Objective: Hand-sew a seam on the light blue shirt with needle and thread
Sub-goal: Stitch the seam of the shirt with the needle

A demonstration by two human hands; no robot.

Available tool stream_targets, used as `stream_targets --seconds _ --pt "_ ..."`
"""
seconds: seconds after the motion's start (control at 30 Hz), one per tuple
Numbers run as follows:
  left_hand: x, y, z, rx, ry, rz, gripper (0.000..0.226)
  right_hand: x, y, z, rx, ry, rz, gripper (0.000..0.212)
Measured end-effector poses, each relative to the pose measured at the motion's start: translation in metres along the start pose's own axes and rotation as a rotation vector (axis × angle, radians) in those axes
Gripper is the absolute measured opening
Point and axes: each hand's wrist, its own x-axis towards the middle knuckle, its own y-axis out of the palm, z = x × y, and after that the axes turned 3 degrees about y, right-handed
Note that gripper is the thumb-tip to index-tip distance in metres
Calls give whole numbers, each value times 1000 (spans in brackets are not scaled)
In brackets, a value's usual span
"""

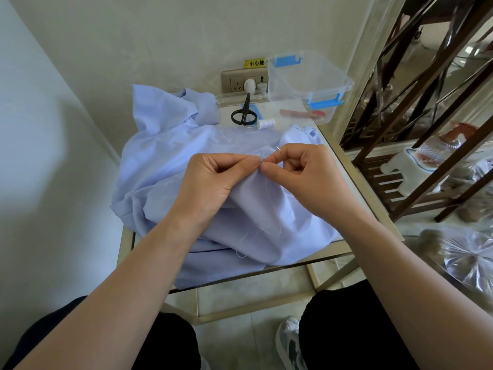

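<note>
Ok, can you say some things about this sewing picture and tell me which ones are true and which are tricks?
1. The right hand pinches the needle. True.
2. The scissors are red. False: they are black.
3. The left hand pinches the shirt. True.
4. The spool of thread lies on the floor. False: it lies beside the scissors, past the shirt.

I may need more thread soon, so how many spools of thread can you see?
1: a pale spool lying just right of the black scissors, beyond the light blue shirt. Others may hide under the shirt or in the clear box.
</note>
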Motion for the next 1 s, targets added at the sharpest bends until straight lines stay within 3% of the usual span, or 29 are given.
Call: stream_targets --seconds 0.1,0.23,0.3,0.4,0.53,0.67,0.73,1.0 --pt "0 1 0 -6 -15 0 10 -1 -2 0 10 0 35 14" --pt "2 -1 2 9 -20 -37 11 -6 -7 5 -27 -38 292 13" --pt "3 -2 3 23 -25 -49 11 -6 -9 4 -34 -54 341 12" --pt "3 -3 1 35 -34 -43 13 -2 -15 2 60 -22 263 7" --pt "4 -5 -1 78 -25 0 13 5 -25 -2 278 31 141 20" --pt "3 -7 -1 141 -4 79 12 4 -32 -3 243 5 151 3" --pt "3 -8 1 146 3 105 11 4 -33 -3 306 16 170 11" --pt "0 -14 -4 205 59 231 12 4 -31 -8 359 111 535 13"
